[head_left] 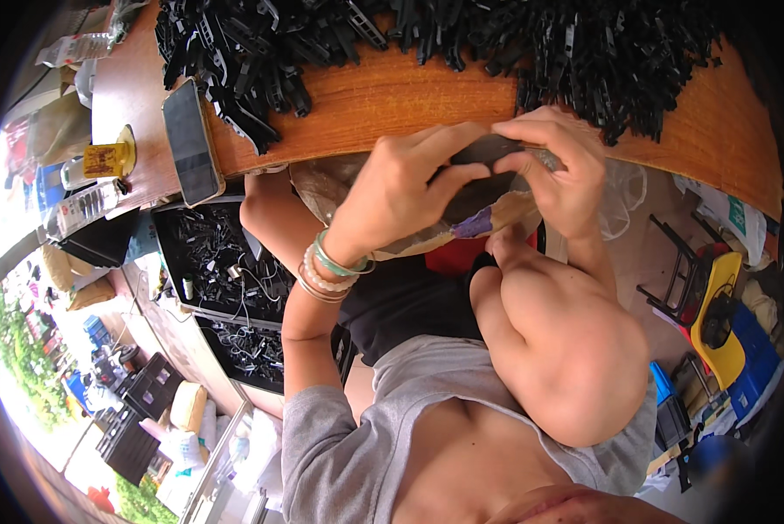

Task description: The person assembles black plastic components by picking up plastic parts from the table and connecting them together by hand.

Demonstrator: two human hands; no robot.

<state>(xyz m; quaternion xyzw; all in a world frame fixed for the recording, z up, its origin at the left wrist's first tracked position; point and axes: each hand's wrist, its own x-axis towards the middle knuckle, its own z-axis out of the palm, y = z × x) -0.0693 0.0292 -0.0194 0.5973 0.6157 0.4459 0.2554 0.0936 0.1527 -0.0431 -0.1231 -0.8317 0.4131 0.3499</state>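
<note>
Both my hands are raised close together at the table's near edge, with the fingers curled toward each other. My left hand (409, 179), with bracelets at the wrist, has thumb and index fingertip on a small dark piece (485, 150); its kind cannot be made out. Facing it, my right hand (567, 170) bends thumb and fingers in a pinch at the other end of that piece. Below the hands, an open, crumpled bag (418, 240) with a purple patch lies over my lap. Heaps of black plastic parts (593, 65) cover the far side of the wooden table (409, 87).
A phone (193, 141) lies on the table at the left, beside a yellow container (106, 161). Black trays (226, 258) of small black parts stand below left. A yellow chair (719, 323) is at the right. My bent knee (584, 384) rises below my right hand.
</note>
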